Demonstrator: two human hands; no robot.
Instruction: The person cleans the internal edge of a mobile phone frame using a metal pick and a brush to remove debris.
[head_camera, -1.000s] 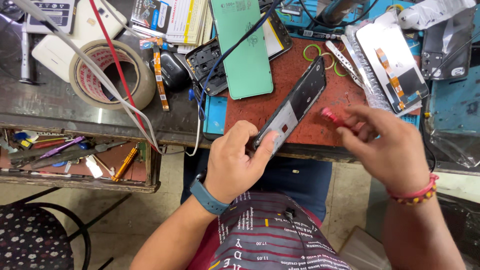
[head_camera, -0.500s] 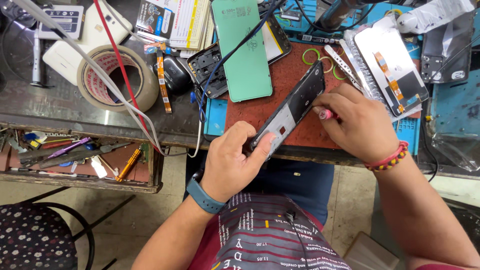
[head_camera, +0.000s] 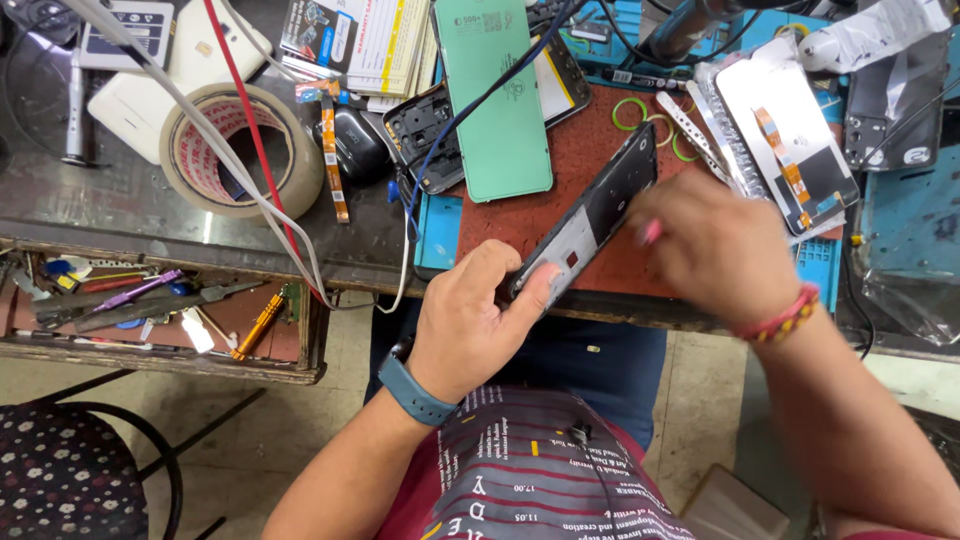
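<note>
The left hand (head_camera: 465, 325) has its fingers clamped on the lower end of an opened phone frame (head_camera: 590, 215), tilted up over the red mat (head_camera: 560, 190) at the desk edge. The right hand (head_camera: 715, 245) pinches a small pink-tipped tool (head_camera: 652, 232) against the frame. The green back cover (head_camera: 495, 95) already lies off to the side; the frame's inside looks stripped. The right hand is blurred, so what the tool touches stays hidden.

Your opened black phone frame (head_camera: 590, 215) tilts diagonally over the red mat. Its lower end sits pinched. A pink-tipped tool (head_camera: 651, 232) touches its edge.
</note>
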